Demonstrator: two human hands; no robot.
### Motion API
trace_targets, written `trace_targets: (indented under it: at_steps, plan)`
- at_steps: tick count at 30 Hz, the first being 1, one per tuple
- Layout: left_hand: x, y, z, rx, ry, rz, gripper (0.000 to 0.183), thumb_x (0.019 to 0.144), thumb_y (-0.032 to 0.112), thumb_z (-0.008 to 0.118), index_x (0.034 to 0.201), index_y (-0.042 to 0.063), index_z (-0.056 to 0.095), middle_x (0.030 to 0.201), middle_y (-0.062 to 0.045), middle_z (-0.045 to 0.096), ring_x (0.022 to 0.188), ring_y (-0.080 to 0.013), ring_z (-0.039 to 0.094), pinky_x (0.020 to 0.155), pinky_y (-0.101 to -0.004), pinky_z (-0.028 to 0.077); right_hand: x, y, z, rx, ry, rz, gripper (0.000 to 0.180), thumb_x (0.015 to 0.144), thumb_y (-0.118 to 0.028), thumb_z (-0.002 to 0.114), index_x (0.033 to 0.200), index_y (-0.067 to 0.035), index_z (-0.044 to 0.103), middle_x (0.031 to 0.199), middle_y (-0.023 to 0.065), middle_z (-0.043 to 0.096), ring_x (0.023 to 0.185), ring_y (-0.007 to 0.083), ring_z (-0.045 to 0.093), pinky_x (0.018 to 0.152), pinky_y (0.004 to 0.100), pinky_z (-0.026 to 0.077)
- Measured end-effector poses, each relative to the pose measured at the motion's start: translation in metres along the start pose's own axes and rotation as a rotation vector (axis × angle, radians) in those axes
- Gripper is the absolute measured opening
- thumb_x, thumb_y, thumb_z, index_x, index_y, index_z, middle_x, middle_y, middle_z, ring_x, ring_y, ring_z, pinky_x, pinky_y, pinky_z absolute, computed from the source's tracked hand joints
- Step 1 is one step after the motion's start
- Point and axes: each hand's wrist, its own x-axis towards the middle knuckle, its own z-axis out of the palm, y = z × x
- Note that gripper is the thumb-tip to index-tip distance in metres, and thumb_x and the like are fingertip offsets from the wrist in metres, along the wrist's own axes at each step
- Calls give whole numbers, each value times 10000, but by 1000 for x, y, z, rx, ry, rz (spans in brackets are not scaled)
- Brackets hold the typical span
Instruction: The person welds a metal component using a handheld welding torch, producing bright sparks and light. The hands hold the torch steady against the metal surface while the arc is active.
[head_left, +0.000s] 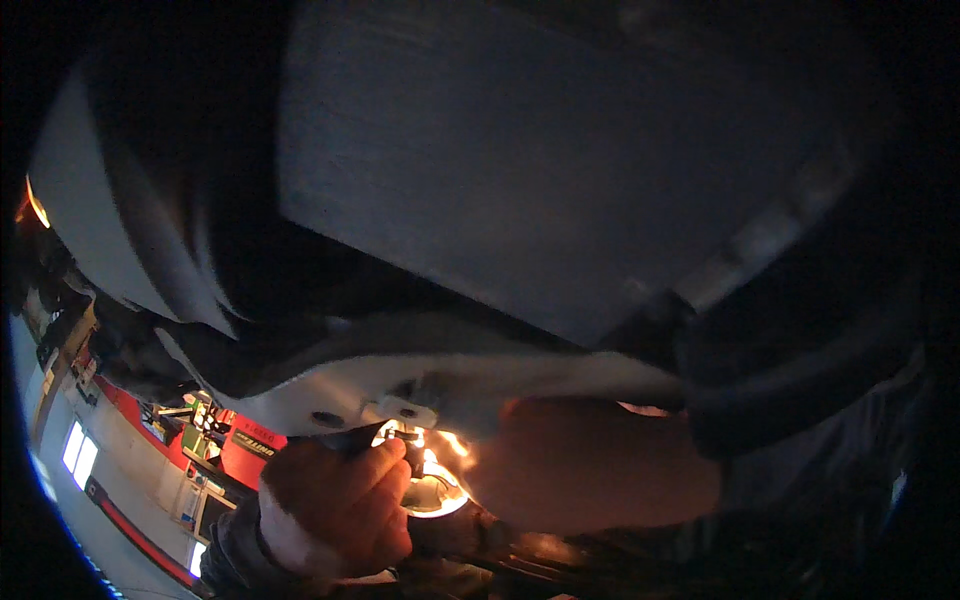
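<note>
My left hand (345, 499), its dark sleeve coming in from the lower left, has its fingers curled around a small dark part (414, 454). What this part is, I cannot tell. Just behind the fingertips glows a bright round lamp or reflector (435, 496). Directly above the hand runs a pale metal edge (352, 390) with holes and a small tab (409, 412). On the right, a blurred bare patch of my right hand or forearm (600, 465) lies close to the camera. Its fingers cannot be made out.
A large dark grey panel (480, 165) fills the upper view, very near. A pale curved panel (120, 202) hangs at the left. Beyond are a red cabinet or panel bearing writing (251, 454), a bright window (79, 454) and a workshop wall (127, 450). Deep shadow covers the lower right.
</note>
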Motion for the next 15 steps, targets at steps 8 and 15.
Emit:
trace_targets:
  at_steps: [8,15]
  plan:
    - [4,5,-6,-39,-66,-15,311,767,161,642,959,-43,778,1037,-171,758,742,-314,734,661,-422,577,-1,-4,17,211,63,103,149,877,-141,692,822,-6,722,700,123,696,641,248,710,559,421,585]
    - [4,9,-6,-31,-70,-41,307,782,187,632,941,-33,776,1034,-163,765,697,-282,701,645,-413,557,31,-14,48,318,136,250,159,845,-135,722,736,-21,741,673,141,704,625,266,721,534,441,585]
